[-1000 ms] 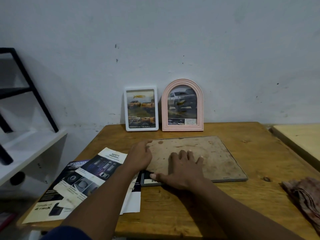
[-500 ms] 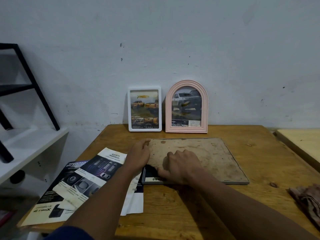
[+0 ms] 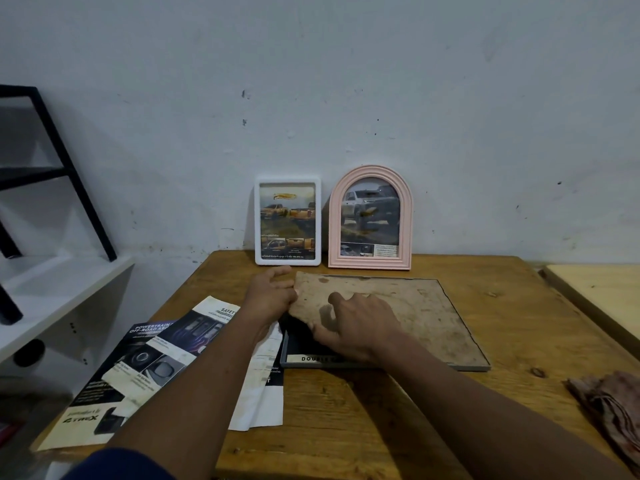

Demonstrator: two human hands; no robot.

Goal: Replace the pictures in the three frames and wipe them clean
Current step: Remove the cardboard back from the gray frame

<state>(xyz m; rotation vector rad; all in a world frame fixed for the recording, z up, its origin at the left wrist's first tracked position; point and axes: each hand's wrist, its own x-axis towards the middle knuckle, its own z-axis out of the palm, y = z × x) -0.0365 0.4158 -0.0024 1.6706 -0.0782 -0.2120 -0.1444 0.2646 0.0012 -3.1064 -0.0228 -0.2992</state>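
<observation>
Head view: your left hand point(image 3: 273, 296) gripped the worn brown backing board point(image 3: 388, 313) at its raised left edge.
Right hand point(image 3: 356, 327): your fingers pinched the board's near-left corner above the grey rectangular frame point(image 3: 478, 368).

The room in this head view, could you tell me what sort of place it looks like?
Probably a plain home room or small workshop corner, not a shop. A worn wooden table stands against a scuffed bare wall, with a white shelf beside it and a rag lying ready for cleaning.
</observation>
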